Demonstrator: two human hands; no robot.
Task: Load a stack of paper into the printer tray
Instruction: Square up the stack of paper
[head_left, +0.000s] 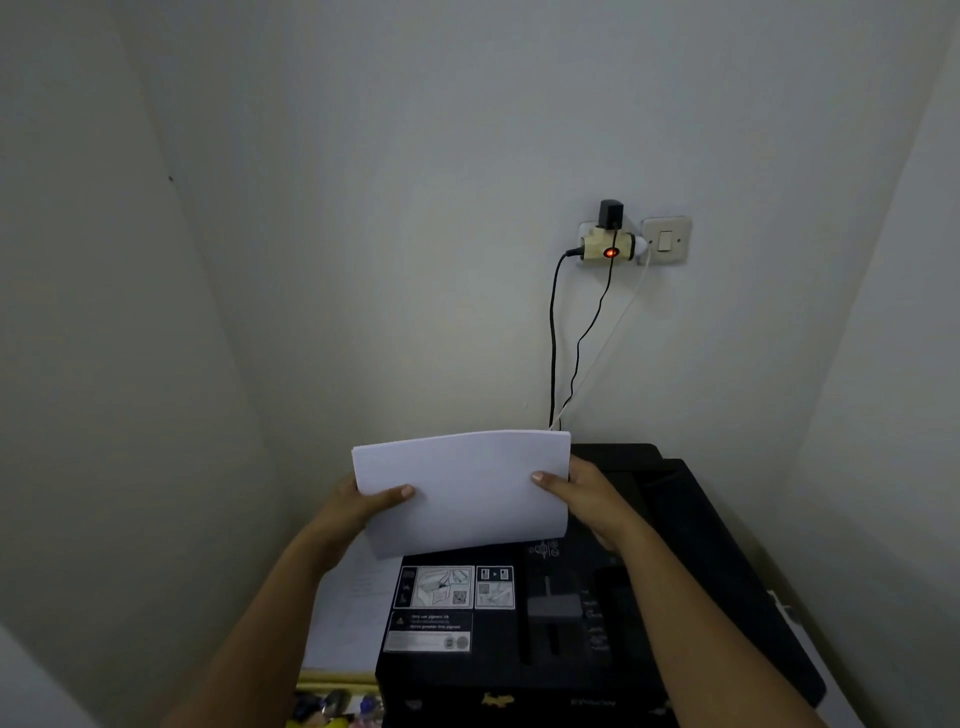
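A stack of white paper (467, 488) is held in the air above the black printer (649, 613). My left hand (358, 506) grips its left edge, thumb on top. My right hand (587, 499) grips its right edge, thumb on the sheet and fingers underneath. The printer's top carries white instruction stickers (452, 590) and a grey slider guide (553, 605) in a dark slot. The stack's lower edge hangs over the printer's rear part. The fingers under the paper are hidden.
Black and white cables (553, 338) run down the wall from a plug adapter with a red light (609, 248) beside a wall switch (666, 241). Loose white sheets (348, 618) lie left of the printer. Walls close in on both sides.
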